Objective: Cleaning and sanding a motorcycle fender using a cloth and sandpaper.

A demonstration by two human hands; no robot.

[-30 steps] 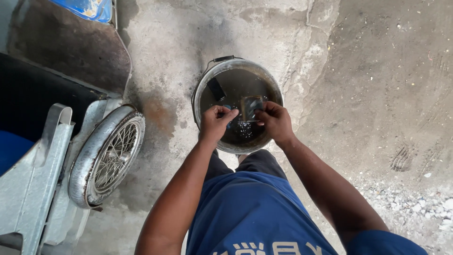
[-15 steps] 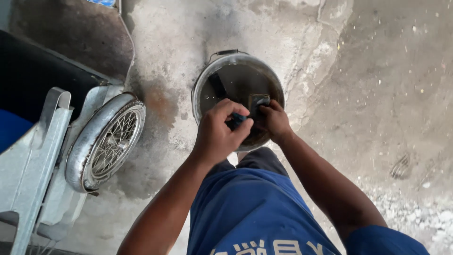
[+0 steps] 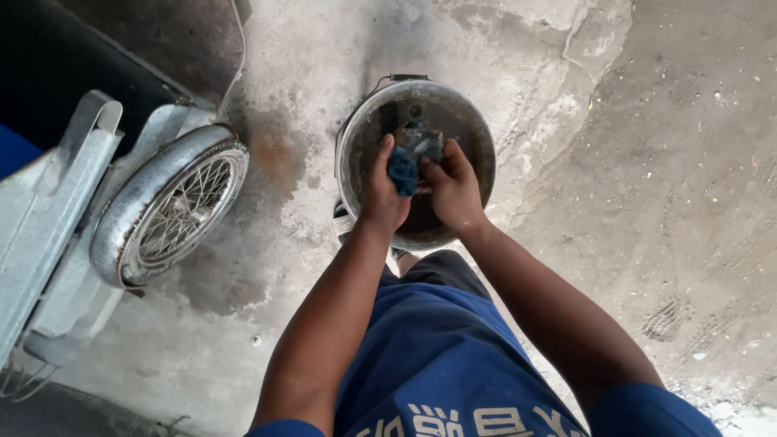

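Both hands are clenched on one small, grimy metal part [image 3: 422, 139] over a round, dirty bucket [image 3: 477, 133]. The left hand [image 3: 382, 194] presses a blue rag [image 3: 402, 171] against it; the right hand [image 3: 453, 190] grips its right side.

You have a wet blue rag [image 3: 402, 171] bunched against a small dark metal part [image 3: 421, 139], both over the round, grimy metal basin [image 3: 477, 129] standing on concrete at twelve o'clock from your knees.

Dull grimy metal basin [image 3: 477, 137], blue cloth rag [image 3: 401, 171], rough cracked concrete floor [image 3: 664, 162], shiny spoked wheel [image 3: 166, 206]
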